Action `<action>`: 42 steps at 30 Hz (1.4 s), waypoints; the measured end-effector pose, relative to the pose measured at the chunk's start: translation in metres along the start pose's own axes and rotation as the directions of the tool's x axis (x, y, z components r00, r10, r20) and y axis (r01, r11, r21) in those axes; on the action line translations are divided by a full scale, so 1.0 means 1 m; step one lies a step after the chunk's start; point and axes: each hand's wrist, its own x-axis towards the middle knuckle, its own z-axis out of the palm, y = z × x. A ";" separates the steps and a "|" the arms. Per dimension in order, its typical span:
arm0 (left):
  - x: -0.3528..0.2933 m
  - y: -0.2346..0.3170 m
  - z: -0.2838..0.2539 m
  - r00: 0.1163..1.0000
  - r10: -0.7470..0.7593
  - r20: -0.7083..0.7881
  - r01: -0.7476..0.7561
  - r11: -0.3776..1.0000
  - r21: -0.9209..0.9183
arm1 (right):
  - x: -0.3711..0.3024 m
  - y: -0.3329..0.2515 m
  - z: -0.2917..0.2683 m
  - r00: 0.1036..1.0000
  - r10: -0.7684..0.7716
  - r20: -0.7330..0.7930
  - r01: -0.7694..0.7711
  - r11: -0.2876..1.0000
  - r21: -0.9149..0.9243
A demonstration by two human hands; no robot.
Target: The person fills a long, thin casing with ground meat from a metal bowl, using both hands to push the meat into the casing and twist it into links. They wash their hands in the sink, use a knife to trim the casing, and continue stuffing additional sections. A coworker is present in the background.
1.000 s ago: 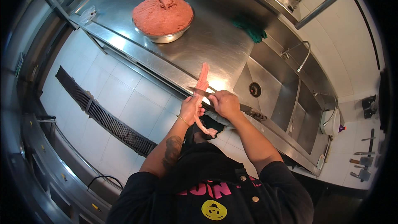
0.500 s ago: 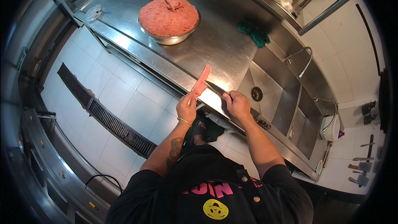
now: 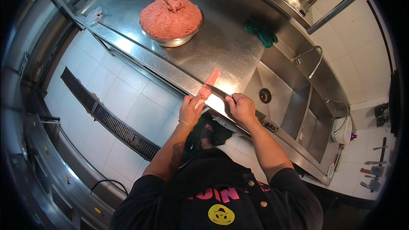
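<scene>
We see the steel desk [image 3: 232, 30], carrying a heap of pink minced meat [image 3: 171, 17] in a metal bowl [image 3: 174, 42]. Near the desk's front edge, our right hand [image 3: 243, 110] has its fingers wrapped round a knife [image 3: 217, 90], and our left hand's [image 3: 190, 110] fingers pinch the near end of a meat strip [image 3: 212, 77], which reaches over this edge with the blade across it.

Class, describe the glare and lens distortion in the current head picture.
Head view: white glare on the table near the meat strip; the sink's back edge bows; the picture's corners fade to black.
</scene>
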 end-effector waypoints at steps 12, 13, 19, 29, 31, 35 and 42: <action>0.009 0.002 0.018 0.977 -0.167 -0.130 0.158 0.984 -0.083 | -0.006 -0.007 0.005 0.992 -0.115 -0.044 0.116 0.993 0.030; 0.010 0.004 0.019 0.975 -0.181 -0.127 0.171 0.981 -0.090 | -0.006 -0.009 0.007 0.989 -0.138 -0.047 0.139 0.990 0.018; 0.011 0.008 0.020 0.972 -0.178 -0.151 0.176 0.984 -0.028 | 0.000 -0.027 0.026 0.973 -0.221 -0.063 0.221 0.975 -0.005; 0.004 0.012 0.018 0.881 -0.473 0.016 0.473 0.880 -0.053 | 0.008 -0.015 0.040 0.973 -0.224 -0.054 0.219 0.972 -0.078; 0.008 0.010 0.017 0.913 -0.407 0.013 0.406 0.913 0.036 | 0.007 -0.022 0.033 0.977 -0.215 -0.010 0.213 0.974 -0.080; 0.009 0.008 0.015 0.943 -0.331 0.008 0.331 0.943 0.013 | 0.005 -0.032 0.037 0.965 -0.260 -0.028 0.259 0.966 -0.018; 0.004 0.004 0.022 0.920 -0.390 -0.027 0.386 0.917 -0.102 | 0.011 -0.036 0.053 0.964 -0.263 0.037 0.265 0.961 -0.073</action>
